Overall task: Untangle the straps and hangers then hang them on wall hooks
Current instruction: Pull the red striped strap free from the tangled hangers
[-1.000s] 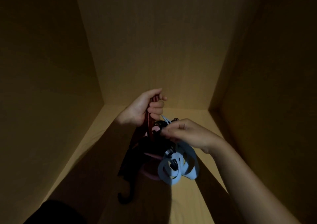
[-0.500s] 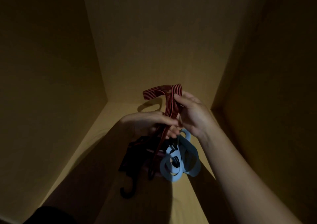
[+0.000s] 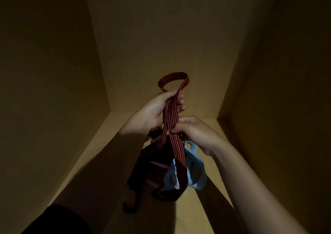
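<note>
Head view: the left grip (image 3: 154, 112) pinches the red striped strap (image 3: 172, 126) below its loop, the right grip (image 3: 195, 133) holds it lower; blue hangers (image 3: 196, 165) and a dark hook (image 3: 130, 207) dangle tangled beneath. Untangling seems barely begun; nothing hung, no wall hooks visible

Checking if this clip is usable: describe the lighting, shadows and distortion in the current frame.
Head view: dim, warm light, the walls falling near black toward the edges. Head view: the arms throw broad shadows on the floor, swallowing the dark hook. Head view: the striped strap, left hand, right hand and blue hanger read clearly; wide lens splays the walls outward.
</note>
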A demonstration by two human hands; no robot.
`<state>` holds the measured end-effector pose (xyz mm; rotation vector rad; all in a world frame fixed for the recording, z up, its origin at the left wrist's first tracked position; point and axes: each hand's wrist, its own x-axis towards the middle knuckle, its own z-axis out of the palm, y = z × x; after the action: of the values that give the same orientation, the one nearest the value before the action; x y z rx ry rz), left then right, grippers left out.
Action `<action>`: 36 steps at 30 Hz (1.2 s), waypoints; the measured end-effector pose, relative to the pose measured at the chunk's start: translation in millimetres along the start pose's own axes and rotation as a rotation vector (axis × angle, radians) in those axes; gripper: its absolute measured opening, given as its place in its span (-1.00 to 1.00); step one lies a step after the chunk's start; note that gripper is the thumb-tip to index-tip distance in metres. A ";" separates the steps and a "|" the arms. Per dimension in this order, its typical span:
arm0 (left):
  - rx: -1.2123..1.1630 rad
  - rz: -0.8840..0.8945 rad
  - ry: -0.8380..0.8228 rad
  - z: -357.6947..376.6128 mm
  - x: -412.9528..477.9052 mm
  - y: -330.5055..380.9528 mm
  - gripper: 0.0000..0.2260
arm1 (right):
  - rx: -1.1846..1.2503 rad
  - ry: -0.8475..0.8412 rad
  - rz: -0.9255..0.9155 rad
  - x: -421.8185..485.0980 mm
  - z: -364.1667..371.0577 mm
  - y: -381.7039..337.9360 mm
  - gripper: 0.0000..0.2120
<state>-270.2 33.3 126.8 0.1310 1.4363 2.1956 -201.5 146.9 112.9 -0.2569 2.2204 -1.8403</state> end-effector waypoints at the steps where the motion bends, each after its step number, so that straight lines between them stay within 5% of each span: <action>1: 0.003 0.031 -0.011 -1.1 1.2 -1.1 -0.77 | -0.009 0.011 0.014 -1.6 -2.4 0.1 -0.83; 9: 0.182 0.152 -0.137 5.5 -12.3 5.1 -0.76 | 0.294 0.524 -0.037 15.8 -22.5 -29.1 -0.72; 17: 0.290 0.217 -0.186 28.5 -18.2 25.4 -0.50 | 0.310 0.368 -0.277 28.1 -24.4 -75.3 -0.79; 23: 0.538 0.393 -0.147 46.1 -30.3 67.0 -0.86 | 0.362 0.370 -0.325 37.2 -32.3 -123.9 -0.90; 31: 0.362 0.471 -0.257 75.4 -33.1 140.1 -0.72 | 0.480 0.469 -0.482 45.4 -34.8 -195.8 -0.88; 36: 0.015 0.544 -0.155 89.3 -23.4 170.2 -0.69 | 0.558 0.240 -0.467 38.9 -29.4 -168.4 -0.70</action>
<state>-280.3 43.7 319.8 0.7588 1.4508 2.5220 -250.9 131.5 280.5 -0.4952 1.7693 -2.7798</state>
